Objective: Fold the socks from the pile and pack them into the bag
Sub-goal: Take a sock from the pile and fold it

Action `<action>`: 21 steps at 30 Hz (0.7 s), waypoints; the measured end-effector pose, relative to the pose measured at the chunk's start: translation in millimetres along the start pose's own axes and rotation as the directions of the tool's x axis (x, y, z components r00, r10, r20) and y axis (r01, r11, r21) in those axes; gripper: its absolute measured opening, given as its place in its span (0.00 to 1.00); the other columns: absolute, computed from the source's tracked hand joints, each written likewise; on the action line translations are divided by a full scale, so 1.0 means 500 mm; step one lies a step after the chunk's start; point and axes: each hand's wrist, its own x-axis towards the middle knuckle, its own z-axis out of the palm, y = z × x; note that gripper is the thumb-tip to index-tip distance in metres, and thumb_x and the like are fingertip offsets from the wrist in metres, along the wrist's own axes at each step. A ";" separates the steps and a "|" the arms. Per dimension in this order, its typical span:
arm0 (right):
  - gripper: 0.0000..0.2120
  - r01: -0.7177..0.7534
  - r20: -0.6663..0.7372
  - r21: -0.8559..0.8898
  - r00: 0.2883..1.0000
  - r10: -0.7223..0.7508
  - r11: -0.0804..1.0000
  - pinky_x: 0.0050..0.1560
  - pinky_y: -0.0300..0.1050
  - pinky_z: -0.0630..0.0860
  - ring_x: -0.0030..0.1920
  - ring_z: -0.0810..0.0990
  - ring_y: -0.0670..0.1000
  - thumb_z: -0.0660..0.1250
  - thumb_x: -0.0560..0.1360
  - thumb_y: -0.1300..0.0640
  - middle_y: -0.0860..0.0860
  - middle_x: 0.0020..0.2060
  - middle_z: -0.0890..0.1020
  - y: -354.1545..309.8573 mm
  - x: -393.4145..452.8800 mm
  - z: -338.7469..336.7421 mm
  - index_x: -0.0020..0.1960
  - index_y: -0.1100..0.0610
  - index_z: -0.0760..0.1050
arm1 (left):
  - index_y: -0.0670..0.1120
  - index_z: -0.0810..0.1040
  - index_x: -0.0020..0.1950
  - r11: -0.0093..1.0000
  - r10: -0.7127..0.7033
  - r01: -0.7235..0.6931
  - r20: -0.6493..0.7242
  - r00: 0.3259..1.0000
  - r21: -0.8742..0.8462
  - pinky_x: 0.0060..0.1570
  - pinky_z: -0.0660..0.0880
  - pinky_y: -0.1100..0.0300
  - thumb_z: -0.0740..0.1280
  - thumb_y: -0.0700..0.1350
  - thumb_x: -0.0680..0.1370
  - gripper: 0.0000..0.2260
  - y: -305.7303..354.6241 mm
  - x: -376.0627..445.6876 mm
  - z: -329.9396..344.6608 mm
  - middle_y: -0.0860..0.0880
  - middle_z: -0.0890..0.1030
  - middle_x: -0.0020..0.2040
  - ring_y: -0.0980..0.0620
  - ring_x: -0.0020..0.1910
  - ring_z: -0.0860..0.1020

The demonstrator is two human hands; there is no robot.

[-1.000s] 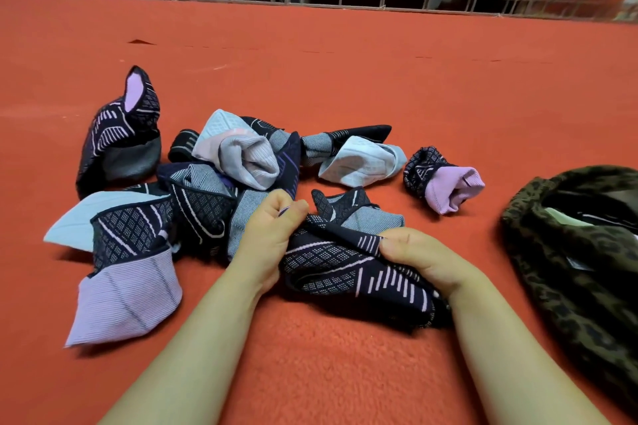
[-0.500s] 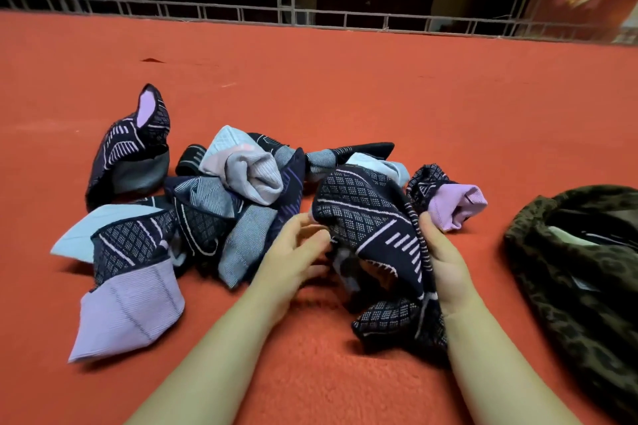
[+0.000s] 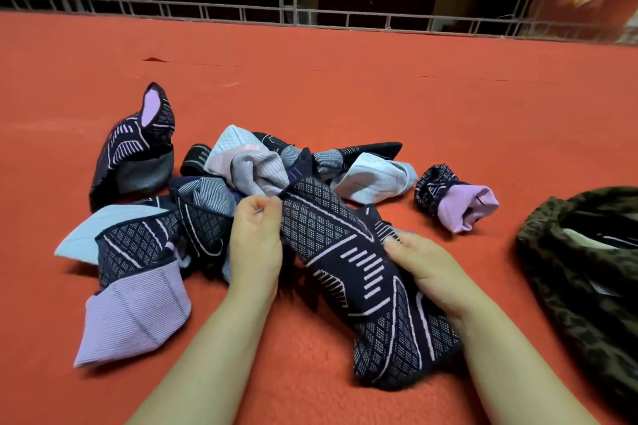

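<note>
A dark navy sock with a pale diamond and stripe pattern point(image 3: 348, 262) stretches diagonally in front of me, its lower end resting on the red carpet. My left hand point(image 3: 255, 238) pinches its far end. My right hand point(image 3: 424, 266) grips its right edge near the middle. Behind and to the left lies the sock pile point(image 3: 214, 197), a jumble of navy, lilac and pale blue pieces. A rolled navy and lilac sock point(image 3: 455, 200) sits alone to the right of the pile. The leopard-print bag point(image 3: 587, 262) lies open at the right edge.
A lilac-cuffed sock point(image 3: 131, 300) lies flat at the near left, and a navy sock point(image 3: 134, 152) stands up at the far left. A metal railing point(image 3: 310, 15) bounds the red carpet point(image 3: 345, 86) at the back, with darkness beyond.
The patterned sock was bunched low on the carpet, then lifted upright; now both hands have drawn it out lengthwise. My left hand went from open beside it to pinching its far end.
</note>
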 end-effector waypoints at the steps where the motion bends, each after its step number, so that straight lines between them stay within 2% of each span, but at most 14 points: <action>1: 0.11 0.009 -0.006 0.054 1.000 -0.008 0.999 0.45 0.44 0.80 0.44 0.84 0.54 0.70 0.71 0.53 0.58 0.46 0.85 -0.003 -0.005 0.000 0.50 0.58 0.83 | 0.46 0.73 0.42 0.999 -0.036 0.036 -0.026 0.999 -0.026 0.44 0.72 0.59 0.61 0.45 0.80 0.07 -0.003 0.005 -0.002 0.47 0.77 0.38 0.55 0.39 0.74; 3: 0.16 0.037 0.023 0.128 0.999 -0.040 0.991 0.42 0.42 0.80 0.42 0.84 0.51 0.76 0.65 0.46 0.56 0.45 0.85 -0.003 -0.009 -0.006 0.48 0.55 0.84 | 0.45 0.77 0.45 0.968 -0.176 0.171 -0.013 0.984 -0.183 0.50 0.73 0.53 0.58 0.45 0.82 0.11 -0.001 0.007 0.001 0.45 0.79 0.43 0.49 0.44 0.76; 5: 0.25 0.055 0.041 0.171 0.997 -0.063 0.984 0.43 0.42 0.80 0.43 0.84 0.52 0.79 0.58 0.41 0.56 0.46 0.85 -0.005 -0.011 0.000 0.49 0.54 0.84 | 0.43 0.78 0.51 0.900 -0.286 0.289 0.058 0.956 -0.326 0.52 0.75 0.53 0.55 0.48 0.82 0.13 0.009 0.004 0.005 0.43 0.82 0.47 0.47 0.47 0.80; 7: 0.27 0.108 -0.008 0.204 0.994 -0.109 0.973 0.44 0.42 0.80 0.43 0.84 0.51 0.80 0.55 0.40 0.56 0.46 0.85 -0.002 -0.007 0.005 0.48 0.54 0.84 | 0.42 0.76 0.54 0.861 -0.322 0.343 0.120 0.939 -0.375 0.54 0.76 0.53 0.54 0.52 0.82 0.17 0.015 0.000 0.010 0.42 0.81 0.52 0.47 0.51 0.80; 9: 0.26 0.191 -0.110 0.259 0.980 -0.167 0.947 0.43 0.43 0.81 0.43 0.84 0.51 0.80 0.55 0.40 0.55 0.45 0.85 -0.004 -0.003 0.009 0.48 0.53 0.84 | 0.46 0.73 0.58 0.819 -0.372 0.428 0.214 0.903 -0.381 0.56 0.73 0.51 0.51 0.58 0.80 0.20 0.019 -0.011 0.012 0.46 0.78 0.56 0.48 0.55 0.77; 12: 0.27 0.278 -0.200 0.381 0.956 -0.215 0.882 0.46 0.49 0.81 0.47 0.84 0.54 0.79 0.59 0.45 0.57 0.49 0.84 -0.009 0.003 0.011 0.55 0.56 0.80 | 0.51 0.65 0.69 0.772 -0.475 0.588 0.396 0.786 -0.242 0.57 0.72 0.48 0.53 0.64 0.75 0.28 0.012 -0.035 0.016 0.46 0.75 0.63 0.46 0.62 0.74; 14: 0.28 0.283 -0.219 0.433 0.954 -0.205 0.856 0.51 0.56 0.80 0.51 0.82 0.58 0.76 0.65 0.48 0.60 0.54 0.82 -0.013 0.004 0.018 0.61 0.58 0.75 | 0.51 0.66 0.66 0.810 -0.472 0.579 0.487 0.734 -0.088 0.52 0.74 0.52 0.62 0.62 0.70 0.28 0.008 -0.051 0.019 0.44 0.80 0.58 0.48 0.58 0.77; 15: 0.24 0.288 -0.242 0.421 0.950 -0.200 0.860 0.52 0.56 0.80 0.51 0.82 0.58 0.72 0.69 0.50 0.60 0.54 0.82 -0.013 0.004 0.021 0.62 0.59 0.73 | 0.50 0.69 0.63 0.845 -0.451 0.534 0.509 0.733 -0.020 0.50 0.74 0.54 0.68 0.59 0.69 0.26 0.004 -0.054 0.019 0.46 0.83 0.53 0.50 0.54 0.79; 17: 0.17 0.299 -0.288 0.350 0.936 -0.202 0.888 0.49 0.52 0.81 0.47 0.83 0.54 0.63 0.73 0.53 0.57 0.50 0.83 -0.019 0.004 0.028 0.59 0.58 0.73 | 0.50 0.74 0.57 0.893 -0.421 0.441 0.514 0.747 0.091 0.44 0.71 0.58 0.71 0.56 0.65 0.23 0.005 -0.058 0.018 0.51 0.83 0.42 0.55 0.43 0.80; 18: 0.15 0.310 -0.305 0.315 0.928 -0.214 0.897 0.46 0.49 0.82 0.44 0.83 0.52 0.61 0.73 0.54 0.55 0.47 0.84 -0.022 0.003 0.032 0.58 0.56 0.74 | 0.50 0.76 0.55 0.894 -0.426 0.431 0.528 0.734 0.122 0.41 0.70 0.59 0.71 0.58 0.63 0.24 0.007 -0.061 0.018 0.51 0.82 0.41 0.55 0.39 0.79; 21: 0.12 0.342 -0.298 0.251 0.917 -0.264 0.906 0.42 0.43 0.81 0.41 0.83 0.48 0.59 0.72 0.54 0.51 0.43 0.84 -0.031 -0.004 0.048 0.54 0.54 0.73 | 0.46 0.76 0.59 0.847 -0.502 0.490 0.606 0.617 0.204 0.38 0.71 0.59 0.69 0.62 0.64 0.29 0.005 -0.070 0.016 0.49 0.81 0.47 0.53 0.39 0.78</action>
